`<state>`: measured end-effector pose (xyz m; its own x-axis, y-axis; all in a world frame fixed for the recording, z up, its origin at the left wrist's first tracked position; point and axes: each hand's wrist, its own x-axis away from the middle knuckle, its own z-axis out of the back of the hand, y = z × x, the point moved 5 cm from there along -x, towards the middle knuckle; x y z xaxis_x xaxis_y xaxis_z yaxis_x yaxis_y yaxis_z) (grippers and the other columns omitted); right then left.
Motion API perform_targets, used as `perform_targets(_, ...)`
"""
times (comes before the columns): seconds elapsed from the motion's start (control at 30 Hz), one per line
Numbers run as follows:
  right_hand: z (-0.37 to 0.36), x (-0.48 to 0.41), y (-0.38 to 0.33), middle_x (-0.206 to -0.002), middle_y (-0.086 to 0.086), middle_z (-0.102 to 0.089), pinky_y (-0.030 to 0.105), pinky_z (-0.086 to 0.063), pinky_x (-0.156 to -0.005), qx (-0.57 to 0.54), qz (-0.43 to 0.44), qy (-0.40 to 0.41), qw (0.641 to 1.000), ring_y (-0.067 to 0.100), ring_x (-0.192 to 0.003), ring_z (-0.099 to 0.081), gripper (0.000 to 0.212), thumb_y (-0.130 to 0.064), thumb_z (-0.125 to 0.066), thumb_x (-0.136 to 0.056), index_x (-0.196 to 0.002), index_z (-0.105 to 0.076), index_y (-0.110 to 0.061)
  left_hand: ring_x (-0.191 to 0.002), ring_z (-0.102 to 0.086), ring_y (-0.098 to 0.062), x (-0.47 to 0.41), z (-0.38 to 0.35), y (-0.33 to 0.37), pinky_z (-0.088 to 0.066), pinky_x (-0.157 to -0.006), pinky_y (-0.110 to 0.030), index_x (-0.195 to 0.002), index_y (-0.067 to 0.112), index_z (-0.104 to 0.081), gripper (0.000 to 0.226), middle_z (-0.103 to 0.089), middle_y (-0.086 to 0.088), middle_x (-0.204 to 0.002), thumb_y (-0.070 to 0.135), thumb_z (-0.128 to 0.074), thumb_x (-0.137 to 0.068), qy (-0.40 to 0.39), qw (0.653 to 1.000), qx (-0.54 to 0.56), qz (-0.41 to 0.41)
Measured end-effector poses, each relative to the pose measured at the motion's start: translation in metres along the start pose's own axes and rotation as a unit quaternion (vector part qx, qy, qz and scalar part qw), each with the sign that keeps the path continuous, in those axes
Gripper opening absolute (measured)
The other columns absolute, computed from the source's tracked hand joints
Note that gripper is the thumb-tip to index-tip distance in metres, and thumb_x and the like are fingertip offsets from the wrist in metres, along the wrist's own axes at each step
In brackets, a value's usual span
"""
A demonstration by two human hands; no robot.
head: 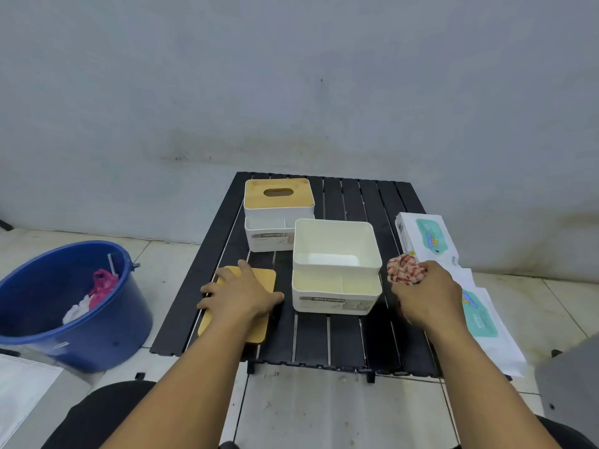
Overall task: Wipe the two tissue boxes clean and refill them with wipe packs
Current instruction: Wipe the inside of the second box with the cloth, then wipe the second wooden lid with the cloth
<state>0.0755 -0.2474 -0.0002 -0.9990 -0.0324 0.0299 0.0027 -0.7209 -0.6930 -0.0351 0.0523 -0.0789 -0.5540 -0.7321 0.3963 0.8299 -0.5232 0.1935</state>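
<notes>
Two white tissue boxes stand on the black slatted table (343,338). The far box (275,234) keeps its wooden lid (278,192) with an oval slot. The near box (337,270) is open on top and holds nothing. Its wooden lid (256,280) lies flat at the table's left side, and my left hand (241,294) rests on it with fingers spread. To the right of the near box, my right hand (424,294) grips a bunched red-and-white checked cloth (405,268). Wipe packs lie along the table's right edge: a far pack (428,236) and a near pack (483,315).
A blue bucket (42,319) holding pink and white plastic rubbish stands on the tiled floor left of the table. A grey wall rises close behind the table. A grey object (570,384) sits at the lower right. My knees show at the bottom edge.
</notes>
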Motion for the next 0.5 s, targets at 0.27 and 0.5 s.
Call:
perform_targets(0.27,0.007,-0.001,0.006,-0.086,0.003,-0.067,0.034,-0.044,-0.07,-0.065,-0.012,0.023,0.998,0.027,-0.081,-0.06,0.011,-0.025,-0.067,-0.085,-0.091,-0.061,-0.018,-0.14,-0.028,-0.051,0.007,0.001,0.007,-0.036,-0.107,-0.068,-0.159,0.031,-0.013,0.11,-0.021,-0.014,-0.16,0.07,-0.068,-0.072,0.052,0.998,0.01,-0.024)
perform_targets(0.5,0.008,-0.003,-0.001,-0.095,-0.005,-0.068,0.034,-0.052,-0.072,-0.196,-0.011,0.011,0.98,0.014,-0.085,-0.065,0.019,-0.031,-0.071,-0.09,-0.104,-0.062,-0.024,-0.134,-0.041,-0.04,0.024,0.063,0.02,-0.04,-0.11,-0.059,-0.149,0.041,-0.029,0.086,-0.037,-0.006,-0.149,0.07,-0.058,-0.073,0.097,0.933,0.33,-0.107)
